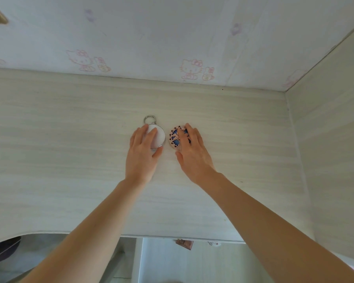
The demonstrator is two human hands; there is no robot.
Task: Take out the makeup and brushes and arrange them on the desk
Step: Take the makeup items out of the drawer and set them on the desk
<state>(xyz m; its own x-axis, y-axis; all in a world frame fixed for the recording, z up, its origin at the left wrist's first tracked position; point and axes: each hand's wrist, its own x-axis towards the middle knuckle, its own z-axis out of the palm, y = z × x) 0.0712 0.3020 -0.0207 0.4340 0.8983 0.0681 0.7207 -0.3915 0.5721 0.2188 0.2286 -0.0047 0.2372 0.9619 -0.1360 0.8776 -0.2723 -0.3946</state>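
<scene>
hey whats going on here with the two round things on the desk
A person is setting out two round compacts side by side on a pale wood-grain desk. The left hand rests with straight fingers on a white compact that has a metal ring at its far edge. The right hand lies over a butterfly-patterned compact. The two compacts sit close together but apart. No brushes are in view.

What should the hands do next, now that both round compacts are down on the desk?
Probably lift both hands away and go back for the next item. The left hand lies on the white compact with the ring, the right hand on the butterfly-print compact; both sit flat on the desk, side by side with a gap. No brushes are out yet.
</scene>
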